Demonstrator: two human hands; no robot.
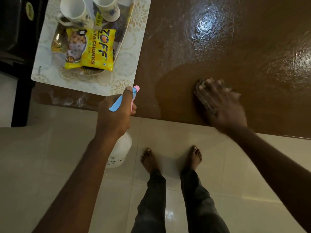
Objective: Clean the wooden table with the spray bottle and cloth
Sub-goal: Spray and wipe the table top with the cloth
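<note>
Left hand [114,113]: fingers curled round the neck of the white translucent plastic spray bottle with a pink and blue trigger head [121,148], thumb lying along the top of the head. The bottle hangs just off the near edge of the glossy brown wooden tabletop [210,47], with its body over the pale tiled floor [67,148].

Right hand [223,105]: fingers spread flat, pressing the light-coloured folded cloth [202,96] onto the tabletop close to the near edge. This hand is motion-blurred. Wet droplets cover the surface beyond the cloth, towards the far edge.

Left end of the tabletop: a cream patterned placemat [127,64] carries two white floral cups [74,10] and a yellow snack packet [94,49].
</note>
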